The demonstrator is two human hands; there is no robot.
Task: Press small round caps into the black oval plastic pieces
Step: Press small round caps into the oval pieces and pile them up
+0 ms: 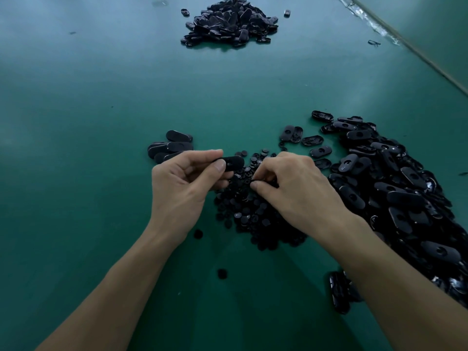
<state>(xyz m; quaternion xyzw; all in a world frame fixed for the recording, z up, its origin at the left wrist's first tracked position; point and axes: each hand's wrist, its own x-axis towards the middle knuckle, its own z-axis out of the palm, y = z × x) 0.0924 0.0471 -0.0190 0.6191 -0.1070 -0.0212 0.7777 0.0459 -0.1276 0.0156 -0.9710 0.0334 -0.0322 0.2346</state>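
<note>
My left hand (186,184) pinches one black oval piece (234,162) between thumb and fingers, held just above the table. My right hand (291,192) is curled over a heap of small round black caps (249,211) and pinches one cap (254,183) at its fingertips. The cap sits a little below and to the right of the held oval, apart from it. A big pile of black oval pieces (395,188) spreads to the right of my right hand.
Several ovals (169,148) lie stacked just left of my left hand. A second heap of ovals (230,22) sits far back on the green table (88,110). Two stray caps (221,273) lie between my forearms. The table's edge (415,50) runs diagonally at the far right.
</note>
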